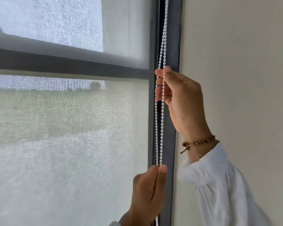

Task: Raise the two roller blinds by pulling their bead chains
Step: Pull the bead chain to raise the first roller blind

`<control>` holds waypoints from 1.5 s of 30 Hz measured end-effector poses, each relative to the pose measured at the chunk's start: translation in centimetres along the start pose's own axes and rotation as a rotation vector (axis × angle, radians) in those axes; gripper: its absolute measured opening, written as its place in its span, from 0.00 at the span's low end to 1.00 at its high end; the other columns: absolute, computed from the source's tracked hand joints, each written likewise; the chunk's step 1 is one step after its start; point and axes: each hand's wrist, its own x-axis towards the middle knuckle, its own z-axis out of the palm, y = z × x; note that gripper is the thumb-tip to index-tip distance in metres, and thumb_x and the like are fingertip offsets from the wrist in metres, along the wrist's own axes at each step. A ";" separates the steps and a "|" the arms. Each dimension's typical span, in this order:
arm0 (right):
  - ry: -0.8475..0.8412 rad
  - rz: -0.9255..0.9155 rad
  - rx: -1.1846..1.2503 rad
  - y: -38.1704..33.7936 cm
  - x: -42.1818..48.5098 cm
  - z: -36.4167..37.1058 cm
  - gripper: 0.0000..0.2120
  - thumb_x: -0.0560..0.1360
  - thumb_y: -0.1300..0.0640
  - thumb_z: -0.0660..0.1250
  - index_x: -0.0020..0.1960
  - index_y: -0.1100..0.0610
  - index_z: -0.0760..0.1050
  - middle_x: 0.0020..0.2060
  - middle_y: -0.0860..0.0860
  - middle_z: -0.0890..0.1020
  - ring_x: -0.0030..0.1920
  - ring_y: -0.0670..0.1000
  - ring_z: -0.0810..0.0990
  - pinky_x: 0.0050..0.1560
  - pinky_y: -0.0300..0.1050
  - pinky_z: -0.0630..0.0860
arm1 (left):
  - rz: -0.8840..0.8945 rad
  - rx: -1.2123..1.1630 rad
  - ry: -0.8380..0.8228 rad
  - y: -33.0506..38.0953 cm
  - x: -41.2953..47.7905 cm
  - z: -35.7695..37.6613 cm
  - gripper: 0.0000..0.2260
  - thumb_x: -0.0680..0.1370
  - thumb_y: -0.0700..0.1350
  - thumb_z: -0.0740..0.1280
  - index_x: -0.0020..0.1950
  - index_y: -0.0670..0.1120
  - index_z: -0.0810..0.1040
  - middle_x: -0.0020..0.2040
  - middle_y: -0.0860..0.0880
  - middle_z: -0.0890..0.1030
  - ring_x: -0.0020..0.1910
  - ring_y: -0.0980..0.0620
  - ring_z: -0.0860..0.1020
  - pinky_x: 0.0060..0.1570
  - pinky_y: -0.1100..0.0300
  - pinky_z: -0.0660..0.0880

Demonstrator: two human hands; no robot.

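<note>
A white bead chain hangs in two strands down the dark window frame at the right side of the window. My right hand is closed around the strands at mid height, fingers curled over them. Lower down, my left hand pinches both strands between thumb and fingers. A sheer white roller blind covers the glass to the left; its fabric looks blurred. Its top is out of frame.
A dark horizontal crossbar of the window shows through the blind. A plain cream wall fills the right side. My right wrist carries a braided bracelet above a white sleeve.
</note>
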 end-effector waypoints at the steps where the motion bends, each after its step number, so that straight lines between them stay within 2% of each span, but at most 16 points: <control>1: -0.040 0.037 -0.010 -0.3 -0.5 0.5 0.09 0.77 0.56 0.61 0.45 0.58 0.79 0.35 0.51 0.78 0.33 0.47 0.77 0.36 0.43 0.77 | -0.006 -0.004 0.001 0.3 -0.3 -0.3 0.21 0.79 0.59 0.52 0.30 0.48 0.59 0.24 0.49 0.61 0.21 0.54 0.58 0.20 0.61 0.56; 4: -0.063 0.121 0.006 -1.0 -1.9 1.9 0.11 0.78 0.55 0.60 0.48 0.62 0.77 0.35 0.52 0.77 0.31 0.46 0.78 0.32 0.41 0.78 | -0.018 -0.019 -0.012 1.1 -0.8 -0.9 0.20 0.78 0.59 0.52 0.30 0.49 0.58 0.25 0.54 0.59 0.22 0.57 0.57 0.23 0.69 0.53; 7: 0.098 0.122 0.126 -1.3 -2.8 2.5 0.14 0.78 0.52 0.60 0.41 0.60 0.77 0.24 0.49 0.67 0.21 0.44 0.63 0.20 0.35 0.61 | -0.047 -0.025 -0.017 1.3 -0.7 -1.1 0.20 0.78 0.60 0.52 0.30 0.50 0.59 0.23 0.55 0.62 0.21 0.57 0.58 0.24 0.71 0.53; 14: 0.233 -0.097 0.251 -1.4 -3.7 1.9 0.19 0.79 0.54 0.57 0.31 0.55 0.70 0.15 0.44 0.62 0.18 0.43 0.56 0.20 0.32 0.57 | -0.295 -0.310 -0.206 0.8 0.8 -1.8 0.18 0.73 0.61 0.54 0.30 0.50 0.67 0.25 0.54 0.69 0.25 0.58 0.66 0.28 0.66 0.64; 17: 0.235 -0.132 0.169 -0.2 -4.3 0.6 0.18 0.79 0.54 0.57 0.31 0.54 0.69 0.15 0.44 0.63 0.17 0.42 0.58 0.21 0.33 0.58 | -0.436 -0.524 -0.234 1.5 3.9 -3.2 0.29 0.68 0.73 0.54 0.43 0.50 0.79 0.37 0.50 0.83 0.40 0.54 0.81 0.46 0.62 0.77; 19: 0.231 -0.135 0.043 1.6 -5.4 0.0 0.18 0.79 0.51 0.57 0.31 0.51 0.70 0.17 0.43 0.66 0.19 0.42 0.62 0.25 0.35 0.61 | -0.445 -0.581 -0.194 2.8 7.0 -4.0 0.30 0.68 0.70 0.50 0.50 0.50 0.78 0.43 0.52 0.85 0.50 0.53 0.82 0.60 0.55 0.74; 21: 0.217 -0.108 -0.048 4.4 -7.2 -0.4 0.18 0.77 0.44 0.57 0.30 0.47 0.71 0.19 0.43 0.67 0.21 0.43 0.63 0.28 0.38 0.62 | -0.394 -0.574 -0.183 4.8 10.3 -4.2 0.25 0.73 0.63 0.49 0.53 0.49 0.76 0.48 0.52 0.85 0.54 0.51 0.81 0.62 0.54 0.73; 25: 0.160 -0.057 -0.210 10.3 -11.8 -1.8 0.19 0.71 0.31 0.54 0.35 0.43 0.73 0.21 0.41 0.72 0.22 0.43 0.67 0.29 0.38 0.63 | -0.335 -0.511 -0.237 8.2 15.8 -2.7 0.16 0.78 0.55 0.52 0.56 0.48 0.72 0.53 0.49 0.80 0.56 0.50 0.79 0.58 0.58 0.75; 27: 0.153 -0.040 -0.295 12.0 -13.5 -2.7 0.20 0.71 0.29 0.51 0.35 0.41 0.72 0.21 0.41 0.73 0.20 0.44 0.67 0.28 0.39 0.63 | -0.373 -0.466 -0.221 9.0 17.4 -1.1 0.16 0.78 0.56 0.54 0.55 0.47 0.72 0.45 0.50 0.78 0.43 0.53 0.79 0.43 0.63 0.75; 30: 0.092 -0.024 -0.339 12.6 -14.2 -4.3 0.19 0.72 0.30 0.50 0.35 0.39 0.72 0.20 0.40 0.72 0.20 0.42 0.67 0.27 0.37 0.62 | -0.414 -0.499 0.016 8.9 17.7 1.8 0.17 0.79 0.54 0.57 0.34 0.46 0.71 0.23 0.53 0.64 0.20 0.57 0.60 0.20 0.65 0.56; 33: 0.009 0.149 -0.210 12.5 -12.1 -5.6 0.20 0.71 0.33 0.56 0.32 0.45 0.74 0.18 0.44 0.69 0.21 0.42 0.64 0.28 0.40 0.59 | -0.338 -0.546 0.138 9.0 17.1 4.1 0.20 0.80 0.51 0.56 0.28 0.48 0.61 0.20 0.54 0.59 0.19 0.56 0.54 0.22 0.63 0.49; 35: -0.078 0.319 0.000 11.5 -9.5 -6.8 0.20 0.72 0.42 0.57 0.28 0.50 0.77 0.21 0.46 0.69 0.22 0.43 0.64 0.30 0.42 0.60 | -0.304 -0.593 0.153 9.6 16.7 5.0 0.19 0.80 0.50 0.56 0.29 0.48 0.60 0.20 0.54 0.59 0.19 0.56 0.53 0.22 0.63 0.49; 39: -0.202 0.485 0.284 7.0 -3.8 -9.3 0.27 0.80 0.53 0.52 0.29 0.52 0.82 0.25 0.49 0.79 0.30 0.47 0.77 0.37 0.43 0.75 | -0.218 -0.518 0.175 9.0 13.9 6.6 0.20 0.79 0.51 0.57 0.27 0.49 0.62 0.20 0.55 0.60 0.18 0.56 0.56 0.22 0.64 0.54; 41: -0.237 0.479 0.299 4.8 -1.3 -10.1 0.25 0.81 0.51 0.51 0.36 0.54 0.82 0.30 0.49 0.83 0.35 0.46 0.82 0.40 0.41 0.78 | -0.226 -0.451 0.156 7.7 11.3 7.7 0.20 0.75 0.55 0.59 0.26 0.48 0.64 0.20 0.55 0.62 0.20 0.55 0.59 0.24 0.61 0.56; 43: -0.279 0.430 0.329 3.3 0.6 -10.4 0.23 0.80 0.47 0.50 0.46 0.59 0.79 0.34 0.52 0.84 0.38 0.49 0.83 0.47 0.47 0.79 | -0.301 -0.438 0.107 6.1 8.1 9.0 0.18 0.72 0.58 0.59 0.25 0.50 0.66 0.20 0.56 0.64 0.20 0.55 0.60 0.25 0.60 0.57; 45: -0.300 0.407 0.412 2.1 2.0 -10.2 0.23 0.80 0.47 0.50 0.49 0.62 0.77 0.35 0.53 0.84 0.38 0.50 0.83 0.45 0.48 0.81 | -0.378 -0.389 0.063 4.6 4.5 9.9 0.18 0.71 0.60 0.59 0.25 0.53 0.65 0.21 0.56 0.64 0.21 0.56 0.61 0.26 0.59 0.57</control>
